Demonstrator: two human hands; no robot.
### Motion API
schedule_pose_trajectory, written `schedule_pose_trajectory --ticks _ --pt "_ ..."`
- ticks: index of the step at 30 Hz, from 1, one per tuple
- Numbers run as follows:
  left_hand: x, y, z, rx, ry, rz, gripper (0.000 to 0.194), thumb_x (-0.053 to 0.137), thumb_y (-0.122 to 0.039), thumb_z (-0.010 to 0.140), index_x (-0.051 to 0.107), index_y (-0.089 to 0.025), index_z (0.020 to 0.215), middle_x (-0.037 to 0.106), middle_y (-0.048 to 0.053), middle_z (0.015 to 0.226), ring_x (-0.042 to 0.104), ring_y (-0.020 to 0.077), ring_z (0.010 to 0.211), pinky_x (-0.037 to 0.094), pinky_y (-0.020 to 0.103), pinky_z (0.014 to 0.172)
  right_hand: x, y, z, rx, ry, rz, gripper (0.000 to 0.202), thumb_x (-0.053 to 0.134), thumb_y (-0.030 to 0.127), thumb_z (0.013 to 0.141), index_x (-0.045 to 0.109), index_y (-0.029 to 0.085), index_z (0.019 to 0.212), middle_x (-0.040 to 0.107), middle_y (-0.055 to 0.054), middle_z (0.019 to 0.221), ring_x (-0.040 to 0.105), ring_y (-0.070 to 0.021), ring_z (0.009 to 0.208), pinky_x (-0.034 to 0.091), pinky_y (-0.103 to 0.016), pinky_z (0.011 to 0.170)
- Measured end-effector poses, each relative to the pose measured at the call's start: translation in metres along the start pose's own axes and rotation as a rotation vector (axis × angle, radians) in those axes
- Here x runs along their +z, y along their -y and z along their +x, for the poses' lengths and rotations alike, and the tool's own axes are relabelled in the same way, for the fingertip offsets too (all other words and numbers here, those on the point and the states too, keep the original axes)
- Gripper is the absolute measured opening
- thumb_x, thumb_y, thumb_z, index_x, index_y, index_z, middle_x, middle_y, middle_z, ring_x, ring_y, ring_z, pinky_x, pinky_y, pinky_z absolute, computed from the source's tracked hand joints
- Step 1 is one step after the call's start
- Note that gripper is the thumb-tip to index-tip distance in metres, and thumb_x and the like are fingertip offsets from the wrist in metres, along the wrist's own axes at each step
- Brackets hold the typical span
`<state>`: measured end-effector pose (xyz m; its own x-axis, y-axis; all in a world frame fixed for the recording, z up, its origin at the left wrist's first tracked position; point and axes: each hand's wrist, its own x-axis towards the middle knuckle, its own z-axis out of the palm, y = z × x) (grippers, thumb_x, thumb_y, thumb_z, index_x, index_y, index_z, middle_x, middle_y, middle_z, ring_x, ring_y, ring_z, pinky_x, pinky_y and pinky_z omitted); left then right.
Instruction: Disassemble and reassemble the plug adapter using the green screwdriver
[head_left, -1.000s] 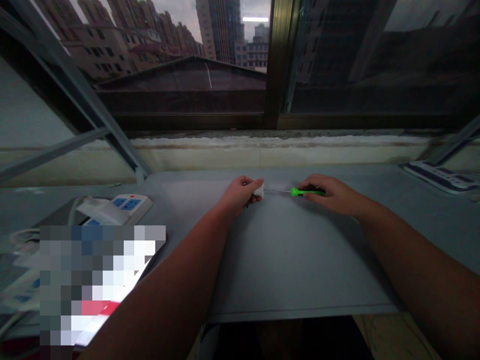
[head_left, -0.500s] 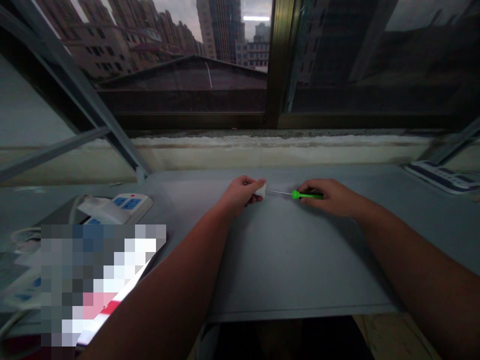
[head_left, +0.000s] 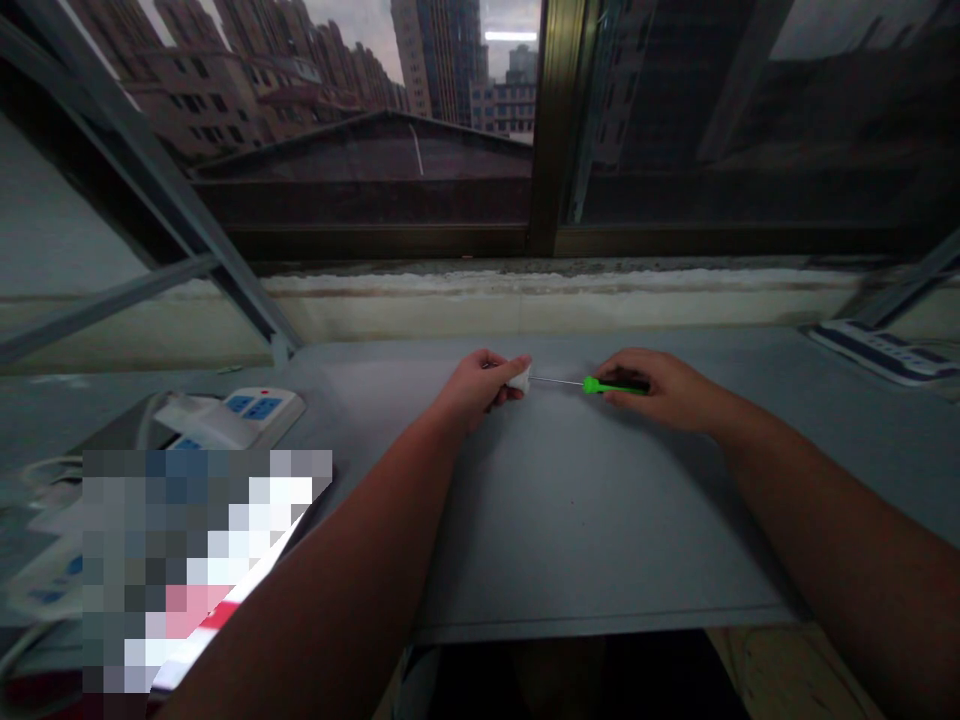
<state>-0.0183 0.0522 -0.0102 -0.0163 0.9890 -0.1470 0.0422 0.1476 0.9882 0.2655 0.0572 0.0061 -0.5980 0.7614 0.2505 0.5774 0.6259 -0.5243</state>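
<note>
My left hand (head_left: 480,384) is closed around a small white piece (head_left: 519,381), pinched between thumb and fingers; its exact kind is too small to make out. In my right hand (head_left: 651,388) is a screwdriver (head_left: 592,386) with a green and black handle, the fingers wrapped round it. Its thin metal shaft points left and meets the right end of the white piece. Whether the tip is inside the piece or only against it, I cannot tell. Both hands are just above the grey table (head_left: 540,540).
A white power strip (head_left: 274,408) with blue sockets and a plugged-in adapter lies at the left. A pixelated area hides something in front of it. Another strip (head_left: 885,352) lies at the far right. Metal frame bars (head_left: 172,180) and a window stand behind.
The fingers of my right hand have shifted slightly on the screwdriver handle, which shows a little more black. My left hand holds the white piece in nearly the same place.
</note>
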Motion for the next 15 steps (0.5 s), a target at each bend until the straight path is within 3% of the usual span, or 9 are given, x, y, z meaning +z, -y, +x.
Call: schedule_pose_trajectory --ticks 3,9,15 --pt "0.002 -0.002 -0.003 0.003 -0.003 -0.005 0.038 0.083 -0.038 0.085 0.05 -0.021 0.082 0.066 0.002 0.065 0.062 0.0096 0.052 0.026 0.019 0.044 -0.001 0.001 -0.001 -0.007 -0.014 0.0 0.015 0.068 0.031 0.084 0.064 0.024 0.097 0.069 -0.006 0.097 0.063 -0.0244 0.088 0.051 -0.038 0.081" --pt "0.005 -0.005 -0.008 -0.002 -0.006 0.085 0.036 0.081 -0.04 0.087 0.051 -0.021 0.081 0.059 -0.002 0.054 0.061 0.0107 0.05 0.027 0.018 0.045 -0.015 -0.018 -0.007 0.12 0.167 0.052 0.02 0.067 0.033 0.08 0.068 0.022 0.096 0.067 -0.003 0.087 0.06 -0.0211 0.076 0.048 -0.034 0.072" --pt "0.009 -0.007 -0.008 0.004 0.034 0.116 0.026 0.074 -0.036 0.093 0.059 -0.017 0.083 0.069 0.005 0.069 0.064 0.0105 0.053 0.028 0.019 0.044 -0.021 -0.034 -0.008 0.173 0.052 0.035 0.015 0.064 0.036 0.083 0.066 0.022 0.089 0.063 -0.001 0.08 0.057 -0.0184 0.073 0.045 -0.031 0.069"
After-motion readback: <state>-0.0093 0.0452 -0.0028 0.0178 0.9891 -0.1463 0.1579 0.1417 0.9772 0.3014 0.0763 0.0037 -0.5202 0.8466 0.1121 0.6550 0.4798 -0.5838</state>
